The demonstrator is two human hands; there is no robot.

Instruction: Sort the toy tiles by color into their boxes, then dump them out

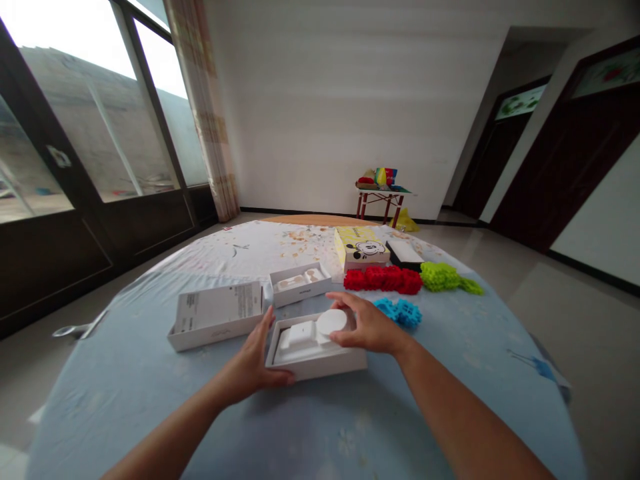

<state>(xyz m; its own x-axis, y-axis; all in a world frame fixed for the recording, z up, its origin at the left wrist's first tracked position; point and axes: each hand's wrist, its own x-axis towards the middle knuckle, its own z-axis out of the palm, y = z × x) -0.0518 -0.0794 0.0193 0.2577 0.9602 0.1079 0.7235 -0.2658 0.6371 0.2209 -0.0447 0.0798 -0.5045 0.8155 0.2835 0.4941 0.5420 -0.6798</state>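
Note:
Directly before me on the table stands an open white box (325, 369), holding a white tray with a small white block (301, 331) in it. My left hand (257, 357) grips the box's left end, thumb at the front and fingers at the back corner. Over the right part of the box, my right hand (367, 323) has its thumb and fingers around a round white piece (332, 322). Whether that piece is lifted off the tray, I cannot tell. Behind it lies a second open white box (301, 294) with white items inside. A larger white box part (217, 331) with printed text lies to the left.
Interlocking plastic pieces in red (383, 280), blue (406, 313) and green (443, 276) lie at the right. A yellow cartoon box (361, 245) and a black-and-white box (405, 255) stand behind them. A flowered cloth (150, 400) covers the round table.

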